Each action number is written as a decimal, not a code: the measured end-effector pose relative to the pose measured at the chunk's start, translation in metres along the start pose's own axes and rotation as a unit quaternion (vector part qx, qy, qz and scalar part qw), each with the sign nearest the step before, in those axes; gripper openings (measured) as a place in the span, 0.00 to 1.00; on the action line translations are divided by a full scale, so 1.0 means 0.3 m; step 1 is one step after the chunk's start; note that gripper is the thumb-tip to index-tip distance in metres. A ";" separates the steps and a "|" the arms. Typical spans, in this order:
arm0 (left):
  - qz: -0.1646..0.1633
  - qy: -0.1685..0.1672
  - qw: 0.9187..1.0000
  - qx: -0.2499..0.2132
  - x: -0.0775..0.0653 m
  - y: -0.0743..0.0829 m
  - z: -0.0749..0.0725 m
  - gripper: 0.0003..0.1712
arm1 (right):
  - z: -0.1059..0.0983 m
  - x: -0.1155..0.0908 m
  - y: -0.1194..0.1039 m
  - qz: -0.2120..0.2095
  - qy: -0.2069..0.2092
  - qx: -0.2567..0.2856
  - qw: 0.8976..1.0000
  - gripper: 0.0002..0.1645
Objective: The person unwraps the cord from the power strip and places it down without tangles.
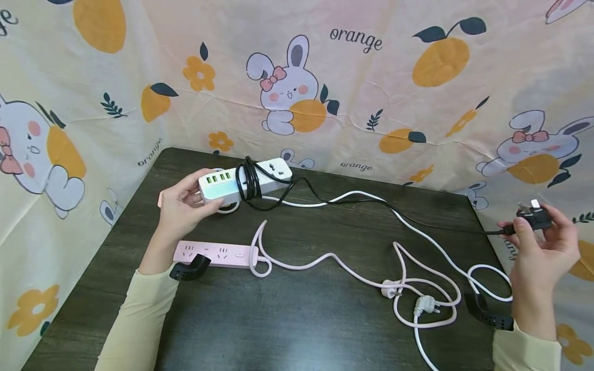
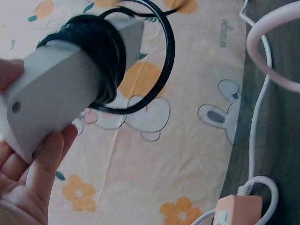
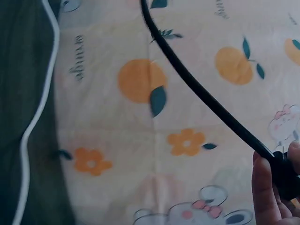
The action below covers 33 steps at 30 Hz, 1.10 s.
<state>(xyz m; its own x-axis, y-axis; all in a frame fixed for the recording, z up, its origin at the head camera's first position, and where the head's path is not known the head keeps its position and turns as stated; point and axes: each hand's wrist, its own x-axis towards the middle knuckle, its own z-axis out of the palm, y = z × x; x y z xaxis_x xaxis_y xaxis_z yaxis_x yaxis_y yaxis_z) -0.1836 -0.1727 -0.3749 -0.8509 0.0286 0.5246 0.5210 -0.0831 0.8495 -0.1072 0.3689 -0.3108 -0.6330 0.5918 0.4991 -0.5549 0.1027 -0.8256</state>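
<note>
My left hand grips one end of a white power strip, raised over the far left of the table. Several turns of black cord are wound round the strip's middle. From there the cord stretches across to a black plug that my right hand holds at the far right, its metal prongs upward. In the left wrist view, thumb and fingers hold the strip, and a loose loop of black cord stands off it. The right wrist view shows the cord running into the pinched plug.
A pink power strip lies below my left hand, its pink cord trailing right. An orange-pink block with a white cord lies on the table. White plugs sit among coils at right. A printed cloth hangs behind.
</note>
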 end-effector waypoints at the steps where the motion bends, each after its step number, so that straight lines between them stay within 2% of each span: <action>1: -0.002 0.011 1.000 -0.014 0.000 0.003 -0.005 0.30 | -0.015 -0.011 0.010 0.011 -0.011 0.003 1.000 0.24; 3: 0.004 0.023 0.999 -0.034 0.000 0.006 -0.013 0.29 | -0.043 -0.035 0.034 0.030 -0.041 -0.018 0.999 0.23; 5: 0.007 0.022 0.999 -0.048 0.003 0.010 -0.015 0.29 | -0.065 -0.061 0.057 0.062 -0.068 -0.070 0.993 0.24; 7: 0.006 0.018 0.999 -0.047 0.006 0.015 -0.011 0.29 | -0.081 -0.082 0.079 0.090 -0.099 -0.151 0.979 0.25; 10: 0.000 0.013 0.999 -0.037 0.009 0.024 0.000 0.29 | -0.107 -0.101 0.117 0.102 -0.160 -0.306 0.933 0.25; 13: 0.004 0.009 0.999 -0.039 0.012 0.035 0.013 0.29 | -0.157 -0.102 0.182 0.106 -0.205 -0.415 0.880 0.26; 18: 0.012 0.004 0.999 -0.050 0.016 0.049 0.032 0.29 | -0.297 -0.082 0.355 0.167 -0.203 -0.486 0.833 0.34; 20: 0.013 0.003 0.998 -0.053 0.017 0.051 0.037 0.30 | -0.331 -0.082 0.394 0.187 -0.222 -0.517 0.805 0.38; 23: 0.014 0.001 0.998 -0.059 0.019 0.055 0.043 0.30 | -0.322 -0.094 0.386 0.211 -0.257 -0.549 0.767 0.39; 25: 0.015 0.000 0.998 -0.057 0.019 0.057 0.046 0.30 | -0.285 -0.105 0.347 0.232 -0.273 -0.560 0.748 0.36; 29: 0.014 0.003 0.998 -0.055 0.018 0.060 0.048 0.30 | -0.213 -0.119 0.268 0.254 -0.303 -0.575 0.716 0.32; 33: 0.013 0.004 0.998 -0.058 0.018 0.062 0.052 0.30 | -0.187 -0.126 0.244 0.249 -0.322 -0.606 0.683 0.33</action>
<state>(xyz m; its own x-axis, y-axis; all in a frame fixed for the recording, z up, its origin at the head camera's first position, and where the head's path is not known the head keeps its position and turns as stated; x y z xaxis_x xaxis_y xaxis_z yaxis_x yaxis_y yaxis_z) -0.1776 -0.1586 -0.3554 -0.8374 0.0176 0.5463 0.5326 -0.1982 0.8228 -0.0936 0.3990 -0.4047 -0.9033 0.3598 -0.2337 0.4235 0.8352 -0.3508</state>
